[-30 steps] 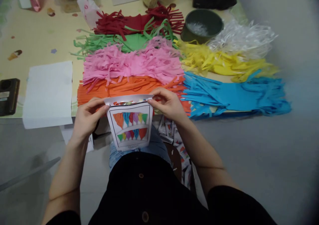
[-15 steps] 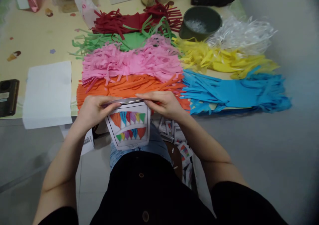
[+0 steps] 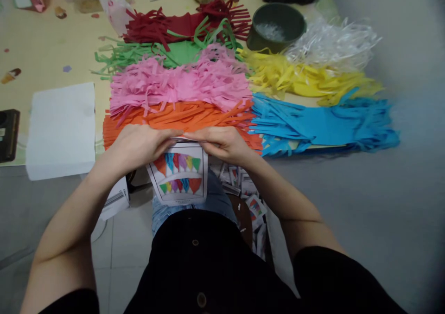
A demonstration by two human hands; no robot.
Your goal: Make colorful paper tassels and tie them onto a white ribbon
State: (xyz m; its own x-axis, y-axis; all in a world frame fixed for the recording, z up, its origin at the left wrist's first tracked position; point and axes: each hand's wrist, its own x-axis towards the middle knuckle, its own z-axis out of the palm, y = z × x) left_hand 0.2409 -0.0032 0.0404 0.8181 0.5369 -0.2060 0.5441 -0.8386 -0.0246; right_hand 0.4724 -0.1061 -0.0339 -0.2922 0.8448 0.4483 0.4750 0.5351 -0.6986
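Observation:
A plastic bag (image 3: 181,177) holding a printed card with a picture of colourful tassel garlands hangs over my lap. My left hand (image 3: 146,142) pinches its top edge, thumb below and fingers above. The right hand (image 3: 224,143) grips the same edge at the other end, fingertips close to the left ones. Just beyond both hands lies a pile of orange fringed paper (image 3: 194,114), with pink fringed paper (image 3: 181,83) behind it. Whatever else the bag contains is hidden behind the card.
Fringed paper in green (image 3: 182,53), dark red (image 3: 184,25), yellow (image 3: 306,77) and blue (image 3: 330,126) covers the table. Clear plastic strands (image 3: 333,45) lie beside a dark green tub (image 3: 292,24). At left are a white sheet (image 3: 60,131) and a phone (image 3: 9,135). Finished-looking packets (image 3: 255,207) sit below right.
My left hand has slid right along the bag's top edge, closer to the right hand. The right hand stays nearly in place. The whole view has shifted slightly.

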